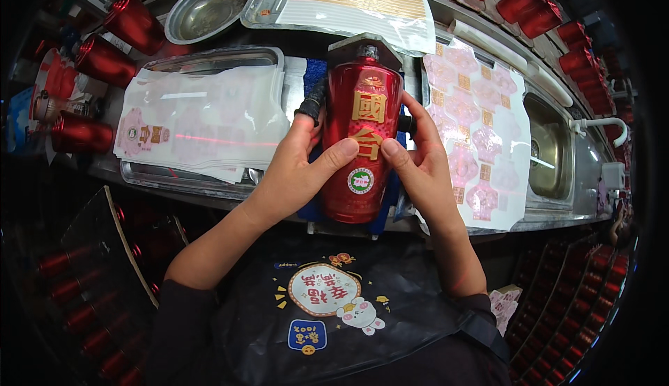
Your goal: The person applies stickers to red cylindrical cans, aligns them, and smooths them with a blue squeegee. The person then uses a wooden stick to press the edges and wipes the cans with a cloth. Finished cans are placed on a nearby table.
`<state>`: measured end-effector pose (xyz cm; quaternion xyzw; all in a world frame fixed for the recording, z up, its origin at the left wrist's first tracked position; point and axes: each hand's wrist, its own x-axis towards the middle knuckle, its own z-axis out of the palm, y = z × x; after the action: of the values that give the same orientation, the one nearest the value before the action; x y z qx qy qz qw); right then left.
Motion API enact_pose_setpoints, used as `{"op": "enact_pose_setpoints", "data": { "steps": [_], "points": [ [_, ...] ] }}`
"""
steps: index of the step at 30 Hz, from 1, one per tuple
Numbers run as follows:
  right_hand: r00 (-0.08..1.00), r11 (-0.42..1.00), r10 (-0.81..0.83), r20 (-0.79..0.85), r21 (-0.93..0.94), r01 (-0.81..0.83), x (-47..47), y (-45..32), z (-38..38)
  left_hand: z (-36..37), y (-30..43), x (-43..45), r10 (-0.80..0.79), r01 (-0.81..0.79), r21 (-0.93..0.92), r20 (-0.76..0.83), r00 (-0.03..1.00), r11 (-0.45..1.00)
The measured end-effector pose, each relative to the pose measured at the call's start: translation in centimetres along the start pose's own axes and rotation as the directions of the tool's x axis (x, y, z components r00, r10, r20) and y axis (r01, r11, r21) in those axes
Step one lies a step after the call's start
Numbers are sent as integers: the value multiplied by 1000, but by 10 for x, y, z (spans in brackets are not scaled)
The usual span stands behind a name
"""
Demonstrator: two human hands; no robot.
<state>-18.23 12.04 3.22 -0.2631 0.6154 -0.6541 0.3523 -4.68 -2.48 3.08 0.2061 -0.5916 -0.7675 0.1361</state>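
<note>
A glossy red bottle (342, 187) bears raised gold characters and a round green-and-white emblem. Its neck points away from me, and it lies over a blue cloth (315, 70). My left hand (298, 161) holds the bottle's left side, its thumb pressed on the front by the lower gold character. On the opposite side my right hand (420, 156) grips it, thumb also on the front. The other fingers are partly hidden behind the bottle. Black ridged pieces (312, 101) sit beside it; whether they belong to a holder is unclear. A greyish block (339, 49) stands behind the neck.
At left, a metal tray (266, 58) bears stacked transfer sheets (209, 109). A pink-and-gold decal sheet (502, 177) lies right, beside a sink (546, 172). Gold-striped sheets (360, 4) and a metal bowl (209, 7) are at the back. Several red bottles (133, 25) stand around.
</note>
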Motion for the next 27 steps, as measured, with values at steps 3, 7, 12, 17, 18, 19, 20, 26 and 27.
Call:
{"op": "enact_pose_setpoints", "data": {
  "steps": [3, 7, 12, 17, 18, 19, 20, 26, 27],
  "points": [
    [1000, 1000, -2, 11, -20, 2, 0, 1, -1, -3, -4, -1, -6, 6, 26, 7, 1000, 1000],
    [1000, 1000, -4, 12, -24, 4, 0, 1, -1, -3, -2, 0, -11, 10, 33, 9, 1000, 999],
    [999, 997, 40, 8, -67, -40, 4, -2, -7, -1, 3, 2, 8, -9, 35, 7, 1000, 999],
    [999, 1000, 31, -31, 1, -31, 5, 0, 1, 3, 8, 2, -80, 81, 73, -20, 997, 994],
    [999, 1000, 23, -31, 10, -22, 5, 0, 2, 2, 8, 2, -89, 90, 70, -25, 996, 993],
    [999, 1000, 29, -28, 1, -29, 5, -1, 2, 2, 8, 2, -89, 91, 75, -24, 996, 993],
    [999, 999, 38, -21, -6, -38, 5, -2, 2, 1, 7, 2, -90, 91, 80, -22, 996, 993],
    [998, 998, 67, 1, -13, -67, 3, -7, 3, -2, 7, 2, -92, 92, 87, -10, 996, 992],
    [998, 998, 60, -4, -5, -60, 4, -6, 3, -3, 6, 2, -99, 99, 92, -7, 995, 991]
  ]
}}
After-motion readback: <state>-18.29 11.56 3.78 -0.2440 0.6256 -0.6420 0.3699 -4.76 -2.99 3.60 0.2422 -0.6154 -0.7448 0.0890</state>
